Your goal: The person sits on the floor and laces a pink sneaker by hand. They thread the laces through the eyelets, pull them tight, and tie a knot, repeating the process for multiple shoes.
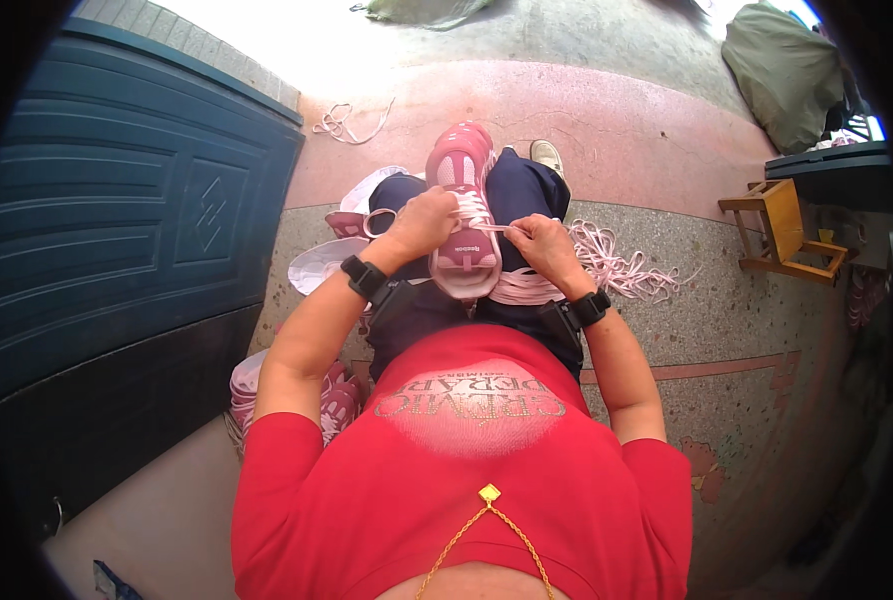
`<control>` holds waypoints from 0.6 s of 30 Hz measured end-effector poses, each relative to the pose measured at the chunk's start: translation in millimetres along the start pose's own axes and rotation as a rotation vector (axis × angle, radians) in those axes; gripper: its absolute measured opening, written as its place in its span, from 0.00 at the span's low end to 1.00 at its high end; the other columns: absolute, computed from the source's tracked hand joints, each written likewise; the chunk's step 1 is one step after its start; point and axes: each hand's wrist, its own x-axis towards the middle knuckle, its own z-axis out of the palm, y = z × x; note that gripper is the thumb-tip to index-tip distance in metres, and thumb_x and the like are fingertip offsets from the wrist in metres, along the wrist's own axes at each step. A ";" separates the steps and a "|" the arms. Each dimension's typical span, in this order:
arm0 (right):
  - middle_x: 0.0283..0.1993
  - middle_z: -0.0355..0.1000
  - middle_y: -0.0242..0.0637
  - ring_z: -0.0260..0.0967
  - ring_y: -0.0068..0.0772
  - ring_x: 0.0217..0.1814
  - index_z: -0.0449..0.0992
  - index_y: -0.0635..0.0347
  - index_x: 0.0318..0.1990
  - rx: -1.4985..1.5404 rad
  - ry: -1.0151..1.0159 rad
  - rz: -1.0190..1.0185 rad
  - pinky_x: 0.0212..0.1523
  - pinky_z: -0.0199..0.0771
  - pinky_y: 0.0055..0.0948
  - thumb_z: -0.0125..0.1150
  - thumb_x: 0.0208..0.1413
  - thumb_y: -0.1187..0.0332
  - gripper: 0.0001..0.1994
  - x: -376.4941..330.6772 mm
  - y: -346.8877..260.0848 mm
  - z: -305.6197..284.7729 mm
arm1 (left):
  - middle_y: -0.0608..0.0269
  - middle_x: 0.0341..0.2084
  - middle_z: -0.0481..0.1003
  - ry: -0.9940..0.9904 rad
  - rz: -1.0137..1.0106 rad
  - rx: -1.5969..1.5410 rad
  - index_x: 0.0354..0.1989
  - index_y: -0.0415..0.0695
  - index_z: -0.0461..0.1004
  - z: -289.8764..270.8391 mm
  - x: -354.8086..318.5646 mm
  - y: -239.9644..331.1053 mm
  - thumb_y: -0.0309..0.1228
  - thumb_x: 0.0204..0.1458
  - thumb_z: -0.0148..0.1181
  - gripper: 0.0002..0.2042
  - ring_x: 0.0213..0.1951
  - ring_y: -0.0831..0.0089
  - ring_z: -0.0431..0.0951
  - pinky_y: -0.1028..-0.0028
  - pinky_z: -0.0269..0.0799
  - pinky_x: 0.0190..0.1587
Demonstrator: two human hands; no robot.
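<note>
A pink sneaker (461, 165) lies between my thighs, its toe pointing away from me and its tongue and heel opening toward me. Pale laces (474, 208) cross its upper. With bent fingers, my left hand (427, 222) grips the lacing at the shoe's left edge, and a loop of lace shows beside that wrist. On the other side, my right hand (547, 248) pinches a lace end (497, 228) pulled out sideways from the eyelets. Its fingertips are just off the shoe's right edge.
A heap of pale pink laces (622, 262) lies by my right leg, and a loose lace (352, 124) is on the floor ahead. More pink sneakers (343, 400) sit at my left. A dark blue panelled door (127, 200) is left; a wooden stool (785, 235) stands right.
</note>
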 end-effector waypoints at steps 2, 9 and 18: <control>0.31 0.73 0.45 0.72 0.50 0.36 0.80 0.58 0.32 -0.013 0.015 -0.004 0.40 0.72 0.42 0.57 0.52 0.59 0.13 1.3 2.8 0.4 | 0.47 0.29 0.72 0.049 -0.065 0.034 0.30 0.39 0.70 -3.1 -4.1 7.9 0.27 0.45 0.56 0.06 0.31 0.46 0.74 0.57 0.70 0.33; 0.33 0.73 0.44 0.72 0.50 0.36 0.80 0.56 0.33 -0.049 0.029 -0.033 0.39 0.72 0.42 0.55 0.54 0.59 0.12 2.5 -3.6 2.6 | 0.58 0.18 0.72 0.213 -0.510 -0.525 0.31 0.40 0.68 -24.5 -8.2 -22.6 0.30 0.53 0.56 0.07 0.13 0.69 0.66 0.72 0.59 0.14; 0.32 0.73 0.43 0.72 0.50 0.35 0.80 0.56 0.33 -0.066 0.036 -0.036 0.38 0.72 0.43 0.55 0.54 0.59 0.12 1.3 2.7 5.5 | 0.68 0.16 0.68 -0.258 -1.006 -1.252 0.31 0.39 0.72 -28.9 -7.5 -4.5 0.35 0.56 0.58 0.11 0.08 0.88 0.51 0.83 0.45 0.09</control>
